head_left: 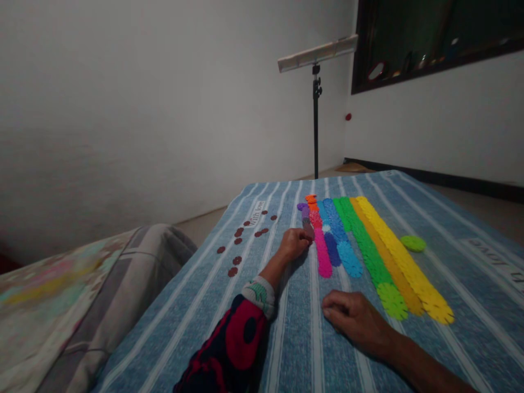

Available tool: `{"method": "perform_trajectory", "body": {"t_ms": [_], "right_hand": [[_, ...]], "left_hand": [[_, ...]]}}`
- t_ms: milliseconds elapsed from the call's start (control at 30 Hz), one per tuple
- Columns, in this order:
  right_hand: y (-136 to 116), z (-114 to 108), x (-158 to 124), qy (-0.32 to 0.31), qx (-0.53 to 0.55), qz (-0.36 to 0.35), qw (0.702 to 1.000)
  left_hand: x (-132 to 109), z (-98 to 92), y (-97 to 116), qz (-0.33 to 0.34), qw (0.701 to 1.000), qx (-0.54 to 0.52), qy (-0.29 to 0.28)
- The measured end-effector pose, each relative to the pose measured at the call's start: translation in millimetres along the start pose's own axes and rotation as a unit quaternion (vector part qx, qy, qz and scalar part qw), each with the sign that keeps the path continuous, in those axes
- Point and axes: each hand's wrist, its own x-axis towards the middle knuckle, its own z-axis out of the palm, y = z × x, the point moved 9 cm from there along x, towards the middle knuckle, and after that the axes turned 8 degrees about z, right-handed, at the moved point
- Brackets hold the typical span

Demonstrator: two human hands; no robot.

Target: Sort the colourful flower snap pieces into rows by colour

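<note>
Thin, smooth plastic is suggested by the brown discs [232, 272], whose faces are left matt. The same plastic look is shared by the yellow row [409, 267], the green row [366, 259] and the pink row [323, 259], where overlapped edges are given a ribbed texture. A coarse, matt weave is shown by the striped cloth [295, 322], on which flat lettering [256, 213] is printed. Soft, dull fabric is seen in the blanket [149, 267]; knitted cloth is suggested by the sleeve [245, 333] and its cuff [261, 292]. The wall [164, 98] is finished in matt paint, faintly smudged. Dark metal is suggested by the pole [316, 131]. The window [421, 27] is glazed with dark, smooth glass.
</note>
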Motion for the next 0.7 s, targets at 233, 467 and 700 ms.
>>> {"method": "perform_trajectory", "body": {"t_ms": [233, 467, 700], "right_hand": [[-2, -2, 0, 0.004, 0.002, -0.005, 1.000], [-2, -1, 0, 0.002, 0.008, -0.003, 1.000], [-3, -2, 0, 0.002, 0.001, -0.008, 1.000]], "left_hand": [[5, 0.5, 25, 0.069, 0.994, 0.090, -0.002], [2, -5.1, 31, 0.091, 0.985, 0.137, 0.044], [-5, -9.3, 25, 0.064, 0.984, 0.155, 0.066]]}}
